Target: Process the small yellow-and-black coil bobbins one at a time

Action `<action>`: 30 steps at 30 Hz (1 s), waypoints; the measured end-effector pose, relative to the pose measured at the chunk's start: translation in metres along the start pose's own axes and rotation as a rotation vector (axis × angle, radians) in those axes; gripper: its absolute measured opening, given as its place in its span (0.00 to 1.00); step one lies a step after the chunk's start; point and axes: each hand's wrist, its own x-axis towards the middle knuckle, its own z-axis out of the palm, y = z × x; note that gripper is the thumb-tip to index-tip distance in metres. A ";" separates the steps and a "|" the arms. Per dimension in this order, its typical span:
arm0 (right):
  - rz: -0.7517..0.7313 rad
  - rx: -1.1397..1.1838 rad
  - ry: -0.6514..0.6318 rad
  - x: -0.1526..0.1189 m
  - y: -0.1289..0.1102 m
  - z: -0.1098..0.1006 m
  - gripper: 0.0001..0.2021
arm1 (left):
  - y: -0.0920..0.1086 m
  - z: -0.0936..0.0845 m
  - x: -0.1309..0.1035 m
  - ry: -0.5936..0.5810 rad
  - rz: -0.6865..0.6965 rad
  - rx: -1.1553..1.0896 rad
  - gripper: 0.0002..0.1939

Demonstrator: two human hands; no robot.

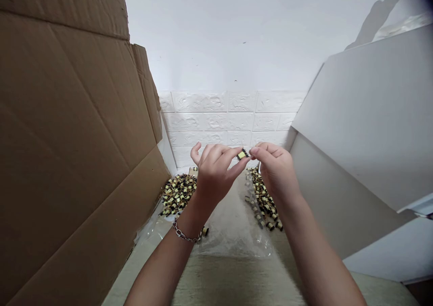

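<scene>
Raised above the table, my left hand pinches a small coil transformer between thumb and forefinger. This part has a yellow-taped middle and black ends with pins. My right hand is closed right at the transformer's right end, its thumb pressed against the forefinger. What those fingertips grip is too small to make out. Below my left hand lies a heap of similar yellow and black transformers with copper-coloured wires. Another pile of transformers sits below my right hand, partly hidden by it.
A clear plastic bag lies on the table between the piles. One loose transformer is by my left wrist. A tall cardboard sheet walls off the left, a grey-white panel the right. Behind is a white brick-patterned wall.
</scene>
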 end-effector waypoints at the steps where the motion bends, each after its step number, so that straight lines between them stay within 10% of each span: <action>1: 0.026 0.052 -0.026 0.001 0.001 0.000 0.10 | 0.000 -0.001 0.000 0.000 0.000 -0.006 0.07; 30: -0.193 -0.440 0.054 -0.007 -0.016 -0.002 0.08 | -0.004 -0.007 0.003 -0.042 0.174 0.052 0.06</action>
